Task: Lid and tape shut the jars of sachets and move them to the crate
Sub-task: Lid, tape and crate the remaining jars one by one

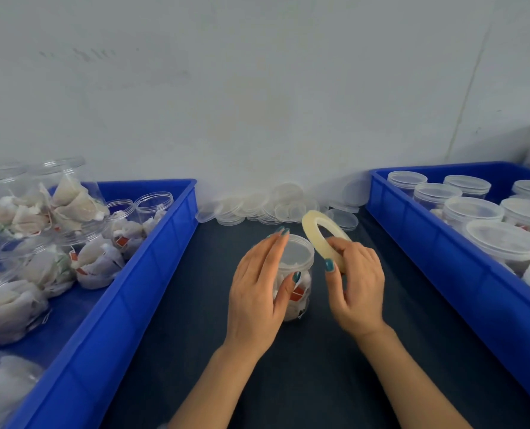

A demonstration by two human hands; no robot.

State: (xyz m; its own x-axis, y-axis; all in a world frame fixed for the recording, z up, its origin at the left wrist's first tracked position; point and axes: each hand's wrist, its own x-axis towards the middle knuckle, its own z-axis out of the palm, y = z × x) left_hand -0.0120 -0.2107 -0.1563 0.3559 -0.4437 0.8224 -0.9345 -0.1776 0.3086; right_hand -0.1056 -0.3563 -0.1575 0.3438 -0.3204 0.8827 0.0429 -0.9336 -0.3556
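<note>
A: What is sitting below the pale wall?
B: A dark table (288,366) is stretching between two blue crates. The jar (299,294) is standing on it midway, apart from both.
A: Which step is going on?
B: Taping, I'm judging, since the lid (297,252) is already sitting on. The left hand (257,292) is steadying the jar, fingers nearly straight along its left side, thumb pressing its front. The right hand (359,289) is pinching the tape (311,230) just beside the lid.
A: What is the next move asking for?
B: Probably finding the tape's free end, which I'm not seeing, and sticking it over the lid's seam.
A: How is the jar pointing?
B: It is standing upright, long axis vertical, lid up. The tape is standing on edge, tilting up and away from the hand.
A: And afterwards?
B: The right crate (427,243), where lidded jars are waiting.
</note>
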